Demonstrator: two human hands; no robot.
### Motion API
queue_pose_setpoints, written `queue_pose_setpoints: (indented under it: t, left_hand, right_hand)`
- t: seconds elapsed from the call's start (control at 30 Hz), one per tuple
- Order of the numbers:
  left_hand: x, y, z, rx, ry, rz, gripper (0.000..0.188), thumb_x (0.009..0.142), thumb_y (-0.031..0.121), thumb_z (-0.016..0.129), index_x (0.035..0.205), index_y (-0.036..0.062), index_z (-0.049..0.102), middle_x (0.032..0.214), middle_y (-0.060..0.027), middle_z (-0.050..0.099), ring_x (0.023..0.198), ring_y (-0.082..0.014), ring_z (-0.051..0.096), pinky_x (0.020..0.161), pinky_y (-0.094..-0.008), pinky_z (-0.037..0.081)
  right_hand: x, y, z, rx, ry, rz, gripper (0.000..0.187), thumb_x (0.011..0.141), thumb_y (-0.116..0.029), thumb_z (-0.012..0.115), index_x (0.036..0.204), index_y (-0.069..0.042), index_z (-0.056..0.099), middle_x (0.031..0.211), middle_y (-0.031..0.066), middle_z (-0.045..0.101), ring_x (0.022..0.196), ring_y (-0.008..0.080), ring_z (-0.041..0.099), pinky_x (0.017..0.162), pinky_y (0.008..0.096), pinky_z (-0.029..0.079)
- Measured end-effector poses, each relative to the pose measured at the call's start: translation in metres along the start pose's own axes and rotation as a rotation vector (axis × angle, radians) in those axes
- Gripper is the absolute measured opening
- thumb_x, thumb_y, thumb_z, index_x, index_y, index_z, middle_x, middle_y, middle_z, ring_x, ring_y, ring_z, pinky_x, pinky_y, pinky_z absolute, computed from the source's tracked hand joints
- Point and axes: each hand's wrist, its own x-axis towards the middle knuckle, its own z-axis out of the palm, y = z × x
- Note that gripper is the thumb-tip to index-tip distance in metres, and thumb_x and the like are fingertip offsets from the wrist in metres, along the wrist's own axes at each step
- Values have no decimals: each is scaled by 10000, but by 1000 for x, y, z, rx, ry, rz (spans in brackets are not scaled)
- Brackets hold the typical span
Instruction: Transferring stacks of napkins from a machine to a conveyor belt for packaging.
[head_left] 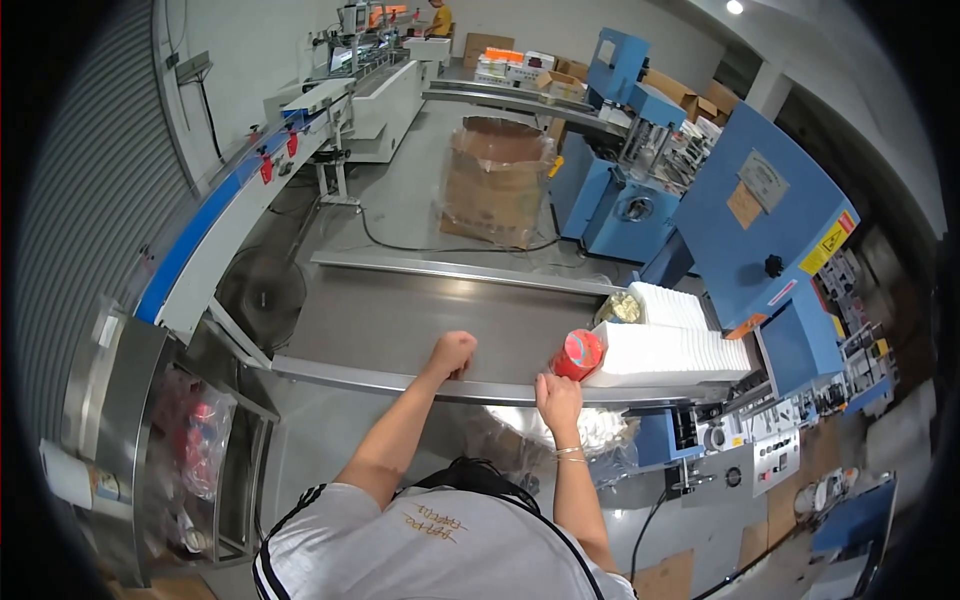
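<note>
The left hand rests in a closed fist on the steel desk near its front edge. The right hand, fingers closed, grips the red-ended stack of white paper cups lying along the right edge; a second white stack lies just behind.

Bright, even overhead light, soft shadows, sharp centre; fisheye bending and dark vignette blur the rim.

Carrier: grey steel conveyor table, rails along both long sides | Load: two rows of stacked white cups laid on their sides at the right end | Red cup seen at the near row's left end
</note>
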Motion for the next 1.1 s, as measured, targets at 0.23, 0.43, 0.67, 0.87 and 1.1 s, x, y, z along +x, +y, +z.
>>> queue_pose_setpoints:
  t: [0.23,0.43,0.67,0.87,1.1]
  left_hand:
    - [5,0,3,0,-16,3,173,880,159,515,786,56,616,534,-45,557,340,-145,497,284,-291,330]
    - [4,1,3,26,-20,-12,174,881,157,517,774,57,612,534,-43,556,341,-143,496,284,-287,327]
    - [-3,12,4,44,-11,-31,185,880,173,521,754,66,603,526,-39,546,342,-133,477,291,-277,321]
    - [-6,17,5,59,-5,-37,187,876,176,520,742,70,597,519,-31,536,341,-130,471,294,-272,315]
    - [-7,16,5,59,-1,-9,203,873,175,522,712,69,585,512,-23,521,339,-117,437,298,-266,295]
  right_hand:
    - [2,0,-3,13,7,16,255,891,-237,560,690,-86,604,651,101,589,658,292,573,649,423,427]
    - [2,-2,-4,5,6,22,251,888,-232,565,687,-86,604,651,102,590,656,292,572,646,421,425]
    - [1,-1,-1,21,31,9,238,877,-226,579,684,-91,610,638,99,597,644,282,568,643,414,414]
    - [1,0,-2,27,27,17,231,876,-222,579,689,-91,611,640,101,598,644,283,569,642,415,413]
    - [2,-2,-4,31,40,14,221,871,-216,583,690,-91,609,640,99,597,646,281,571,641,412,412]
